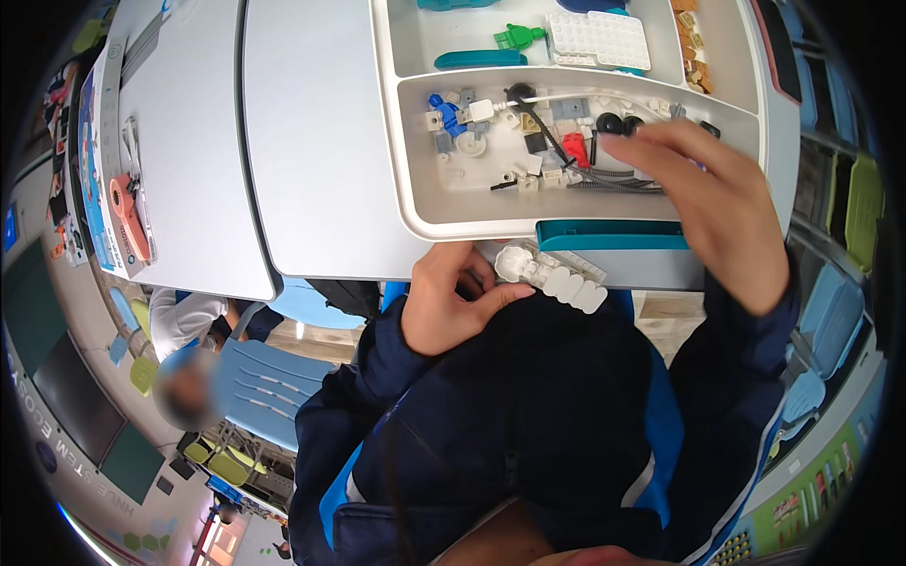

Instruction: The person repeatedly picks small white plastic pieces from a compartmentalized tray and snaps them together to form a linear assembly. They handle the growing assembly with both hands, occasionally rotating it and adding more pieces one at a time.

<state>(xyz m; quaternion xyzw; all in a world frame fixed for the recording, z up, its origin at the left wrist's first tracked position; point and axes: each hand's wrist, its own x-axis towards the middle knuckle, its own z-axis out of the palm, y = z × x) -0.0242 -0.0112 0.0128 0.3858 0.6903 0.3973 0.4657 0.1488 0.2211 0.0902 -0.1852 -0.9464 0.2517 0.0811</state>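
My left hand (451, 300) is closed on a white brick assembly (549, 275), held just below the tray's front edge. The piece has a rounded, cup-like end near my fingers and scalloped white plates at its other end. My right hand (713, 184) reaches over the front compartment of the white sorting tray (472, 226), fingers stretched out and apart, with nothing visible in them. Its fingertips are nearest to two small black wheels (610, 124). Around them lie a red piece (575, 148), dark ribbed hoses (613, 183), a white cable (557, 98) and a blue piece (447, 114).
The tray's back compartment holds a green figure (518, 37), a white studded plate (598, 40) and a teal bar (480, 59). Tan bricks (695, 47) fill a side compartment. A teal strip (609, 234) runs along the front edge. Blue chairs (260, 387) and a person stand left.
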